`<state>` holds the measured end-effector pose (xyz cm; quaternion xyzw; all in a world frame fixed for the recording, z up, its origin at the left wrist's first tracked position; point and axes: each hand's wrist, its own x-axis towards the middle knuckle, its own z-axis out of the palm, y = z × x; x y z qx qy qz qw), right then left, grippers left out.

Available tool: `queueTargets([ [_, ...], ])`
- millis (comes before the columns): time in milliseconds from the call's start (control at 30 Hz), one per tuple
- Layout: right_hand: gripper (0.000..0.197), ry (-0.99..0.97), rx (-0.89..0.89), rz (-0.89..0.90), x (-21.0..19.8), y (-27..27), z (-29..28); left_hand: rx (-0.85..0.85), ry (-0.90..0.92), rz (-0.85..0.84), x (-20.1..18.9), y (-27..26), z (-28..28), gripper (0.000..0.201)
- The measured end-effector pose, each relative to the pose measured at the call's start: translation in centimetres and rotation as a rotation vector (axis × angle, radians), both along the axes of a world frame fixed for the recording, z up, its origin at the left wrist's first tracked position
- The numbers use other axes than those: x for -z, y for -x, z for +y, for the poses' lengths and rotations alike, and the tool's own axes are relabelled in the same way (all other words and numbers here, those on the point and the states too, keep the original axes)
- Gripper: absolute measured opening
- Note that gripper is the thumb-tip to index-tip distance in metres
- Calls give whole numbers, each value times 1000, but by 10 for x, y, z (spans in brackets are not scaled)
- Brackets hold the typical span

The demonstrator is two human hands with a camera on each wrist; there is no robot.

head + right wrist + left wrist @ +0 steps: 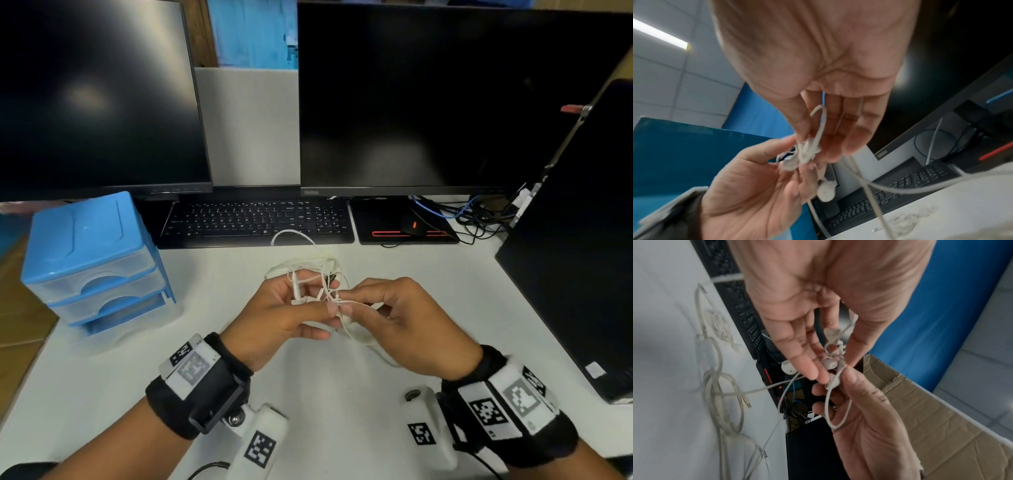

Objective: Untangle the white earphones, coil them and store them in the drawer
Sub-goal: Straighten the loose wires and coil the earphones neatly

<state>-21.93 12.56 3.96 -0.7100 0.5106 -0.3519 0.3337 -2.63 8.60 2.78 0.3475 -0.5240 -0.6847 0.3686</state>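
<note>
White earphones (pixel 323 291) tangled, pinched betw left hand (pixel 281 315) & right hand (pixel 407 322) over desk (pixel 342 394); monitor (pixel 428 96) logo too blurred to read.

Bare desk (pixel 342 394) before hands; drawer unit (pixel 96 263) left; keyboard (pixel 257 221) behind

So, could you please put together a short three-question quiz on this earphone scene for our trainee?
1. True or false: the white earphones are already coiled.
2. What holds the tangle: A) left hand only, B) both, with the right hand, C) neither?
3. Fill in: the blue drawer unit stands to the person's ____ on the white desk, all drawers closed.

Key: 1 false, they are a tangle of loops; 2 B, fingers of both hands pinch the cord; 3 left.
</note>
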Motion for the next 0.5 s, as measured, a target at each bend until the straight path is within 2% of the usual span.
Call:
queueTargets([
  [67, 22, 65, -25, 75, -1, 5, -1, 12, -19, -7, 0, 1, 0, 32],
  [100, 22, 122, -1, 125, 0, 5, -1, -3, -21, -23, 1, 2, 0, 34],
  [133, 20, 183, 57, 151, 2, 4, -1, -28, -14, -51, 2, 4, 0, 37],
  [200, 18, 248, 248, 54, 5, 2, -3, -81, 30, -117, 5, 6, -1, 28],
  [300, 19, 99, 483, -353, 1, 0, -11, -149, 70, -162, 7, 5, -6, 20],
  [367, 20, -135, 462, -774, -7, -1, -12, -190, 74, -153, 6, 3, -9, 25],
  [400, 18, -242, 429, -923, -11, 0, -11, -205, 81, -146, 6, 3, -9, 26],
  [433, 15, -309, 391, -957, -15, 1, -10, -216, 97, -147, 6, 3, -9, 25],
  [467, 12, -331, 343, -868, -16, 2, -8, -217, 121, -154, 6, 4, -8, 22],
  [500, 11, -310, 288, -694, -17, 1, -6, -211, 149, -164, 6, 5, -5, 16],
])
